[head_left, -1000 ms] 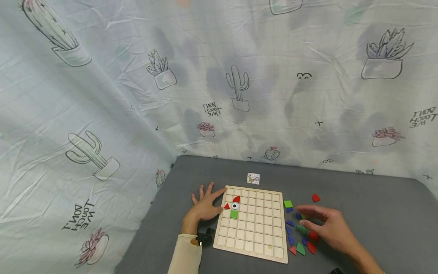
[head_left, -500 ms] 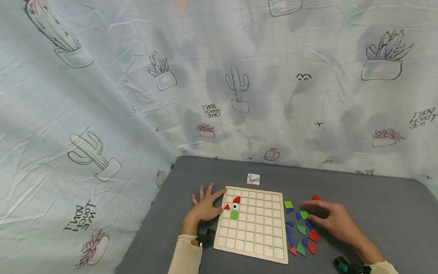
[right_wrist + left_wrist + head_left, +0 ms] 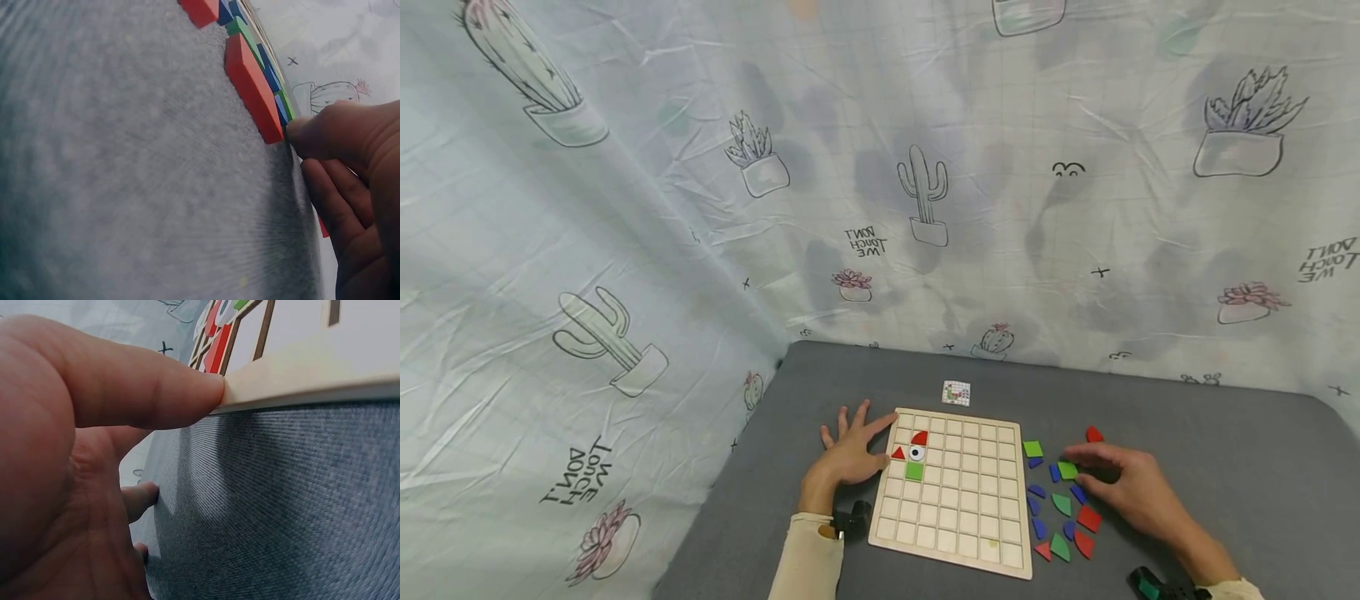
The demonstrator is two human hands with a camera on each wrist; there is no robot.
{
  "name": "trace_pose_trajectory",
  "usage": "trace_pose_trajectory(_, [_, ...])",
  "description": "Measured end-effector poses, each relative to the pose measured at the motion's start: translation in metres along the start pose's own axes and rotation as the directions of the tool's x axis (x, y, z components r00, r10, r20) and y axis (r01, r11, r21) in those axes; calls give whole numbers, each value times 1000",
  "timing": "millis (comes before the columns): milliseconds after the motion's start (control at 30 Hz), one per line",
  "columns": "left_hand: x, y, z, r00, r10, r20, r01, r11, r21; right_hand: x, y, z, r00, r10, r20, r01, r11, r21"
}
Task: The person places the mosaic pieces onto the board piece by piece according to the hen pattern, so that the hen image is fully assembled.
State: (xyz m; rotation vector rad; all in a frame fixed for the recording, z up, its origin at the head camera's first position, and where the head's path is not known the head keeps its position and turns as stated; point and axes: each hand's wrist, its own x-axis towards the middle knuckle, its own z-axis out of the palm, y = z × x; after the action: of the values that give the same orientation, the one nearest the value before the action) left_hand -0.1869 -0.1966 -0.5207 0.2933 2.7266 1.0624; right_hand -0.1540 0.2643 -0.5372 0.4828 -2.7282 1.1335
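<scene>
In the head view, a wooden grid board (image 3: 958,504) lies on the table. My left hand (image 3: 846,458) is spread at its left edge, with thumb and index finger touching the rim; the left wrist view shows the thumb (image 3: 169,394) pressed to the board's side. On the board sit a red quarter-round (image 3: 919,437), a red triangle (image 3: 898,453), an eye tile (image 3: 917,452) and a green square (image 3: 913,472). My right hand (image 3: 1131,483) hovers with thumb and fingers apart beside a loose green square (image 3: 1067,472); whether it touches that piece I cannot tell.
Right of the board lie several loose pieces: a green square (image 3: 1033,449), a red square (image 3: 1088,518), a red quarter-round (image 3: 1083,543), a green quarter-round (image 3: 1060,547) and blue ones. A small pattern card (image 3: 957,393) lies behind the board. Patterned cloth (image 3: 1000,208) hangs beyond the table.
My right hand has drawn back to the right over the loose pieces, uncovering the green square and blue pieces, then stayed nearly still. The left hand has kept its place at the board.
</scene>
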Motion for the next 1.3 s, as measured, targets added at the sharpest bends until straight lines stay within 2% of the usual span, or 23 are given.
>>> trace_pose_trajectory(133, [2, -7, 4, 1000, 23, -9, -23, 999, -28, -5, -1, -2, 999, 8, -46, -8, 1000, 8])
trace_pose_trajectory(200, [3, -6, 4, 1000, 7, -7, -7, 1000, -28, -8, -3, -5, 997, 9, -79, -7, 1000, 22])
trace_pose_trajectory(333, [9, -18, 10, 1000, 7, -16, -7, 1000, 5, -15, -14, -9, 993, 40, -108, -34, 998, 55])
trace_pose_trajectory(500, [6, -13, 7, 1000, -11, -8, 11, 1000, 4, -23, -35, -4, 990, 89, -110, -80, 993, 84])
trace_pose_trajectory(767, [1, -1, 0, 1000, -20, 5, 20, 1000, -10, -24, -66, 26, 996, 48, -79, -31, 977, 213])
trace_pose_trajectory(1033, [7, -14, 10, 1000, -4, -27, 5, 1000, 21, -13, -93, 58, 999, 47, -27, -36, 952, 304])
trace_pose_trajectory(1167, [3, -7, 5, 1000, -7, -8, 7, 1000, 1, -6, -107, 75, 1000, 31, 1, -29, 924, 382])
trace_pose_trajectory(1300, [0, 1, -1, 1000, -20, 16, 20, 1000, 12, 1, -118, 92, 999, 26, 41, -41, 908, 417])
